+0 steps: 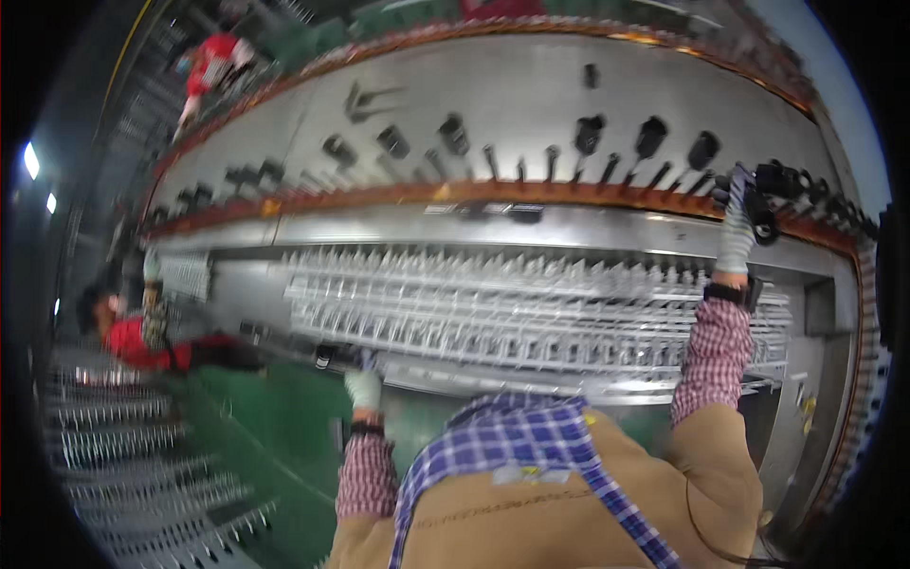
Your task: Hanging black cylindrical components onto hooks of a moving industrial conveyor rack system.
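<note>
My left hand (363, 389), in a pale glove, is low on the near side of the wire rack (531, 327). Its fingers are closed around a black cylindrical part (332, 357) with a light band, which points to the left. My right hand (736, 232), in a striped glove, reaches over the rack to the orange-brown conveyor edge (654, 199). There its fingers are closed on a black rounded part (761, 220), beside a cluster of similar black parts (791, 180). Blur hides the exact kind of these parts.
Black parts (651, 137) stand in a row along the conveyor, before a broad metal surface (512, 85). Rows of pale prongs fill the rack. A person in red (142, 341) works at the left; another person (213, 62) is farther back. More racks (123, 431) stand lower left.
</note>
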`<state>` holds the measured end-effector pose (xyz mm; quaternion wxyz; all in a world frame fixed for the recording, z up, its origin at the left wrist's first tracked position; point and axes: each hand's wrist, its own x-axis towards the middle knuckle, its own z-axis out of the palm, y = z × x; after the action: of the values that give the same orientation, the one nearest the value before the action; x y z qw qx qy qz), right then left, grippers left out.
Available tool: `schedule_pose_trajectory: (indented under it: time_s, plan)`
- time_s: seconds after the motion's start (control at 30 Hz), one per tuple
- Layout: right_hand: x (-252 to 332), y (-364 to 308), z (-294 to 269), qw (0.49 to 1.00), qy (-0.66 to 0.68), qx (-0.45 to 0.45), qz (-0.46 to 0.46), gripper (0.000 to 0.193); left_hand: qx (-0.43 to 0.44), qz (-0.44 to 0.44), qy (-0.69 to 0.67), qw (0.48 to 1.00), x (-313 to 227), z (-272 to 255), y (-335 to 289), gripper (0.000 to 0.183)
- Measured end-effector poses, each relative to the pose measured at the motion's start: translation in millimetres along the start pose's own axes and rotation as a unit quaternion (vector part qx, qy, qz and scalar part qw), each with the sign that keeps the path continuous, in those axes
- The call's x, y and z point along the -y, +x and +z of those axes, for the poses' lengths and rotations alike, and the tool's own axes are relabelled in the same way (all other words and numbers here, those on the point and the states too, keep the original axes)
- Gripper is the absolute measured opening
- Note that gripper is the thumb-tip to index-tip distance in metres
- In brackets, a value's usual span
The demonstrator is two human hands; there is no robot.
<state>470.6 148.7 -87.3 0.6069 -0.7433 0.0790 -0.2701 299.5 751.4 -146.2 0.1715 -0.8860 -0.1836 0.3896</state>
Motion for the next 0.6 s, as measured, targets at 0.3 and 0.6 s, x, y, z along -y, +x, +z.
schedule_pose_trajectory:
  time_s: [0.3, 0.6]
  plan:
    - [41, -350, 253, 0.853, 0.160, 0.440, 0.232, 0.036, -0.261, -0.036, -0.548, 0.794, 9, 80, 64, 0.041]
    - [109, -399, 318, 0.893, -0.076, 0.419, 0.143, 0.027, -0.275, 0.088, -0.476, 0.831, 15, 63, 67, 0.060]
